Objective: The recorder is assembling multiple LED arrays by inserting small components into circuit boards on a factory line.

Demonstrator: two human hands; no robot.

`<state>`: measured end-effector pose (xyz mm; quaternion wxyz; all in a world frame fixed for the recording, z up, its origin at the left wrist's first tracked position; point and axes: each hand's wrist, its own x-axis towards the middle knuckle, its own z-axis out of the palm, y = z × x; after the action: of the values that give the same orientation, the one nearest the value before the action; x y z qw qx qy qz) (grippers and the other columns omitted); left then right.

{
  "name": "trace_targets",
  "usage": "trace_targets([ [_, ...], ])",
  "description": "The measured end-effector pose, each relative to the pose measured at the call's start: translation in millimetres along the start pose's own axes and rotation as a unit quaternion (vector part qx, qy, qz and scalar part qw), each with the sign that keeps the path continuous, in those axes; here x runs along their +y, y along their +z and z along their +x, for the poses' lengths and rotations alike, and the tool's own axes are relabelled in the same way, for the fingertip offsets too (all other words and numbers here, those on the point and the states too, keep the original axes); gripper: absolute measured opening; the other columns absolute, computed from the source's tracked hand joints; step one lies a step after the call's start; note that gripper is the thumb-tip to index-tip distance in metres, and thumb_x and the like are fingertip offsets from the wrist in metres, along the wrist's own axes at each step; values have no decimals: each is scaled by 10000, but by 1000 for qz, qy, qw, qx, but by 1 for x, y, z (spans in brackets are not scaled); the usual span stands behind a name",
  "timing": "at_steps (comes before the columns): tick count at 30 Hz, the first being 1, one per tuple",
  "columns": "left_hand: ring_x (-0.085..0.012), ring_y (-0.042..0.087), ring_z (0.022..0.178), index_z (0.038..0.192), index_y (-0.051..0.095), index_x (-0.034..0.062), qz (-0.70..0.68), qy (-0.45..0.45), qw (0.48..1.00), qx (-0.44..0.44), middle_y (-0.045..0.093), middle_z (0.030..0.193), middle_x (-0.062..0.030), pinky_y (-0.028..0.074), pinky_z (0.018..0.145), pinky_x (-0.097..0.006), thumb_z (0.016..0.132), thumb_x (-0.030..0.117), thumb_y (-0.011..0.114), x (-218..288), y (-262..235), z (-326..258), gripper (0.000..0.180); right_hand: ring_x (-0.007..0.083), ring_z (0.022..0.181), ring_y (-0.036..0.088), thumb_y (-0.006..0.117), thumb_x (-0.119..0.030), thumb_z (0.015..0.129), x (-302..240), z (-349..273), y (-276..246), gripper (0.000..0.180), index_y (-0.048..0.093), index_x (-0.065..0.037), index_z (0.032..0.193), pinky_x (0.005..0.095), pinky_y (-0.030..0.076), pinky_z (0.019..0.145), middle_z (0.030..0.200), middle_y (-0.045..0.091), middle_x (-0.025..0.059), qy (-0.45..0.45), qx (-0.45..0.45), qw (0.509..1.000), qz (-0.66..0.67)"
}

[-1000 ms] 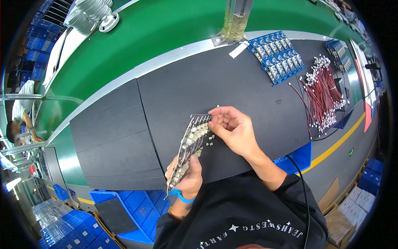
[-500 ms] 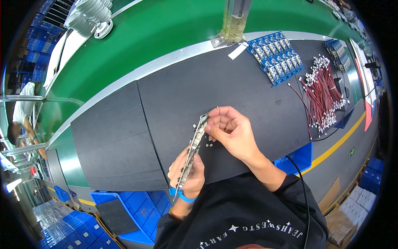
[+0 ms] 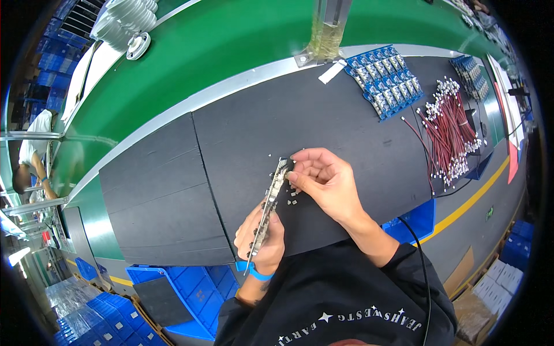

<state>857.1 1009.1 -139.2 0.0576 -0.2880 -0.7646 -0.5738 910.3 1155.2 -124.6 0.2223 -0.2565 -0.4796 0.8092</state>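
The left hand (image 3: 272, 245) is gripping a thin, pale, component-studded panel (image 3: 276, 187); the right hand (image 3: 332, 185) is curling narrowly at the panel's far end, hold unclear.

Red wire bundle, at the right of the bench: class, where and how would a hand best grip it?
Probably around the middle of the red wire bundle, crosswise, coming from its left, the side nearer the right hand: it lies stretched out, with white connectors crowding both ends and mostly plain wire between.

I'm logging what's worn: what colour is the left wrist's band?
The band is bright blue, showing best in the head view.
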Motion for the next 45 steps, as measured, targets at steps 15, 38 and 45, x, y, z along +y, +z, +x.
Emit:
trace_targets([
  [15,-381,691,802,900,593,-72,-9,48,998,-41,668,888,-280,568,690,-379,792,-12,660,-1,-3,1,141,78,817,616,659,53,825,-11,0,9,334,541,29,1136,192,506,703,908,631,56,-32,-12,999,17],
  [38,-373,688,841,920,605,-63,9,51,997,-61,672,912,-261,569,726,-383,765,-69,648,3,0,7,161,106,838,628,645,57,835,-22,-1,7,354,526,41,1167,207,520,730,933,630,75,-40,-37,997,46],
  [45,-375,685,859,933,614,-63,29,76,994,-70,673,921,-256,565,737,-378,737,-90,641,4,2,8,200,116,834,630,649,35,843,-28,-8,11,339,534,46,1162,219,524,708,917,635,78,-43,-33,993,105],
])
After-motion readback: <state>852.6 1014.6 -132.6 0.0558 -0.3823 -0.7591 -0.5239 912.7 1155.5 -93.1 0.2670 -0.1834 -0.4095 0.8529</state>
